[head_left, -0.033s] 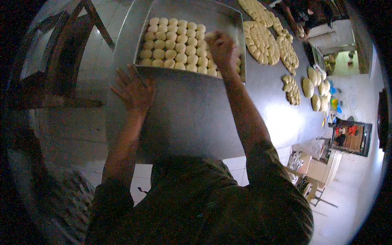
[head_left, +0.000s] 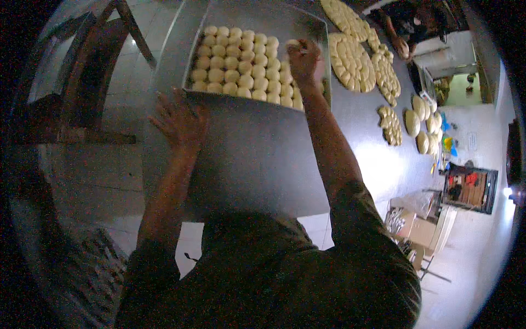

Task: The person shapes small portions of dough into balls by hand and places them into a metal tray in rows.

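Rows of round, pale dough balls [head_left: 231,63] fill the left and middle of a large metal baking tray [head_left: 246,13]. Over the right part of that tray, my right hand [head_left: 304,64] has its fingers curled around a dough ball [head_left: 293,43], which shows at the fingertips. The hand and wrist hide some of the dough below them. My left hand [head_left: 182,123] lies flat with fingers spread, by the tray's near left corner, and holds nothing.
The tray stands on a metal table [head_left: 257,159]. Right of it lie large coils of cut dough [head_left: 352,63], a smaller cluster of dough pieces [head_left: 390,125] and several bigger dough lumps [head_left: 413,123]. Another person's hand [head_left: 402,48] is at the far right edge.
My right hand has shifted slightly to the right, and the dough ball at its fingertips shows more plainly. My left hand stays where it was.
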A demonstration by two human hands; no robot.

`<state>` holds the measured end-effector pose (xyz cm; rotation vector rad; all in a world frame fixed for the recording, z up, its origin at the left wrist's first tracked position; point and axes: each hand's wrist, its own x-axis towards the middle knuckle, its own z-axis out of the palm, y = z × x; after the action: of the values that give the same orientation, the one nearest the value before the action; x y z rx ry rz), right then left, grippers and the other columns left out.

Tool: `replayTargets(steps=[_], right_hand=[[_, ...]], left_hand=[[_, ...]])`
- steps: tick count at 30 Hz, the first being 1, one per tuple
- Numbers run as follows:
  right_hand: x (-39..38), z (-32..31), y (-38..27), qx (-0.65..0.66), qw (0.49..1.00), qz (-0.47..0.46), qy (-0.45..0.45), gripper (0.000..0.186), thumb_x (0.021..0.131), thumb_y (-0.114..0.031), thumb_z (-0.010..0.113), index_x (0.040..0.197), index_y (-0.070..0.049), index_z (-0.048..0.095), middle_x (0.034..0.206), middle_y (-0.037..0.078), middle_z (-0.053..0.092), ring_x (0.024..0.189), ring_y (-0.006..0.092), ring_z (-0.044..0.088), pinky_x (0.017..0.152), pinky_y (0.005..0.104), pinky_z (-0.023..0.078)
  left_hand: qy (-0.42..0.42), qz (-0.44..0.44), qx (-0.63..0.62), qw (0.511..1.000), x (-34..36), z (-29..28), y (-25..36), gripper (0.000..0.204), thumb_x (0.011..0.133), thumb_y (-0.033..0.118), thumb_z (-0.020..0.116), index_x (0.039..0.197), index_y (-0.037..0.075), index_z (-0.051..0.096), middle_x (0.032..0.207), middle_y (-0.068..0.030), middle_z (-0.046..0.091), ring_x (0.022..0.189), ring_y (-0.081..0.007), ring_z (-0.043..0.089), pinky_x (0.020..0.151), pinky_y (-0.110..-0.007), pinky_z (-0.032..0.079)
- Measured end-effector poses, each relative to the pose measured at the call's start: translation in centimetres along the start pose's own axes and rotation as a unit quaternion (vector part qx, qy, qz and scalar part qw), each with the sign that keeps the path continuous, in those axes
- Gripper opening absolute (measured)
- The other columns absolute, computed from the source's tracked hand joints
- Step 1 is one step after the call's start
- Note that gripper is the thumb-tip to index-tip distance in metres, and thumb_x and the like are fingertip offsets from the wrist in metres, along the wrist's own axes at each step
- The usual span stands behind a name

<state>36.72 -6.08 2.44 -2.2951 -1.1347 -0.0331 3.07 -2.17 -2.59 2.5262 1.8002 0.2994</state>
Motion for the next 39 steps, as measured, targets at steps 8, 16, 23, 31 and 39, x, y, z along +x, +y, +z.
replayTargets(steps=[8,16,23,31,39], right_hand=[[5.8,3.4,2.5,0.455,0.824,0.297,-0.164,0.084,0.091,-0.064,0.070,0.148,-0.006,0.050,0.141,0.017,0.057,0.123,0.0288,0.060,0.096,0.0442,0.052],[-9.6,-14.8,18.5,0.038,0.980,0.182,0.068,0.043,0.095,-0.039,0.069,0.126,-0.010,0.067,0.118,0.018,0.071,0.106,0.0372,0.069,0.087,0.0454,0.055],[-25.3,-23.5,39.0,-0.142,0.863,0.347,0.337,0.031,0.096,-0.038,0.068,0.101,-0.008,0.072,0.105,0.017,0.067,0.101,0.0377,0.065,0.083,0.0476,0.054],[-21.7,-21.8,41.7,-0.048,0.859,0.351,0.371,0.041,0.090,-0.043,0.071,0.089,-0.003,0.063,0.096,0.021,0.066,0.093,0.0389,0.065,0.080,0.0496,0.051],[-20.3,-24.6,39.0,0.043,0.809,0.438,0.390,0.037,0.086,-0.039,0.075,0.098,-0.005,0.064,0.097,0.018,0.071,0.091,0.0394,0.070,0.077,0.0484,0.054]], left_hand=[[0.029,0.016,-0.014,0.999,0.4,1.2,-0.2,0.075,0.101,0.049,0.050,0.158,0.003,0.033,0.161,-0.0315,0.029,0.145,-0.0510,0.034,0.118,-0.069,0.020],[-0.112,0.101,-0.208,0.966,1.8,5.2,-0.6,0.068,0.109,0.042,0.042,0.156,-0.005,0.032,0.151,-0.0312,0.048,0.140,-0.0530,0.043,0.116,-0.062,0.032],[-0.081,0.105,0.044,0.990,-10.4,1.6,4.6,0.083,0.106,0.058,0.038,0.165,0.007,0.012,0.170,-0.0257,0.012,0.154,-0.0467,0.021,0.122,-0.062,0.017],[-0.091,0.065,0.052,0.992,-11.0,0.5,4.3,0.080,0.106,0.058,0.037,0.165,0.007,0.018,0.169,-0.0253,0.016,0.153,-0.0448,0.025,0.120,-0.064,0.019],[-0.049,0.077,0.035,0.995,-10.5,0.8,5.4,0.084,0.105,0.063,0.035,0.165,0.007,0.018,0.169,-0.0244,0.016,0.150,-0.0463,0.030,0.121,-0.064,0.018]])
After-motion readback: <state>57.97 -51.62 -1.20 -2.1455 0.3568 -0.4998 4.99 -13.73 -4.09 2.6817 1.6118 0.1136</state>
